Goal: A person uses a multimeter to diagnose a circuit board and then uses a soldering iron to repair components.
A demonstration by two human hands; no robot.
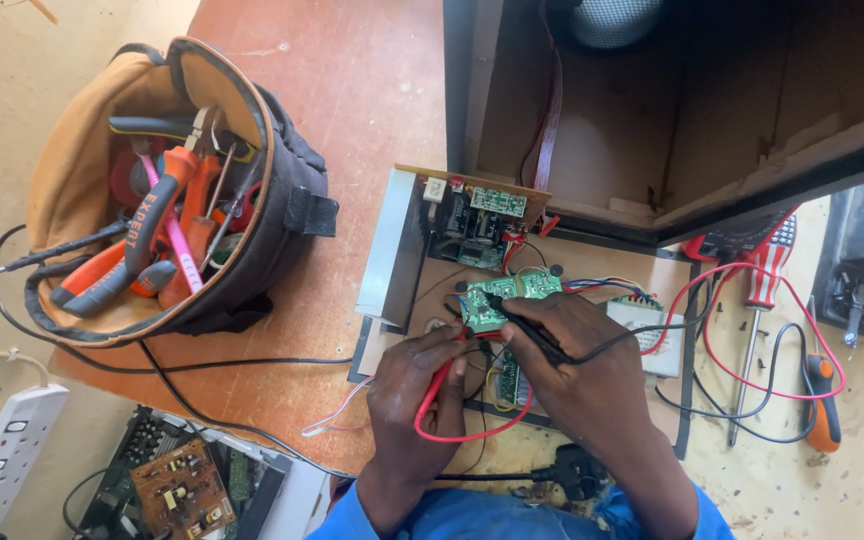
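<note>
My left hand (414, 390) grips a red test probe (444, 375) whose red lead loops below my fingers. My right hand (577, 365) grips a black test probe (522, 325) pointing up-left. Both tips touch a small green circuit board (497, 295) on the back panel (397, 250) of an opened wooden speaker cabinet (672, 110). A second board with a green module (482, 220) stands upright just behind. A white component (652, 325) with coloured wires lies right of my right hand.
An open tool bag (167, 200) with orange-handled pliers and screwdrivers sits at the left. A white power strip (2, 455) and an opened device with a brown board (187, 490) lie at lower left. A striped-handled screwdriver (760, 300) and an orange-handled screwdriver (822, 405) lie at right.
</note>
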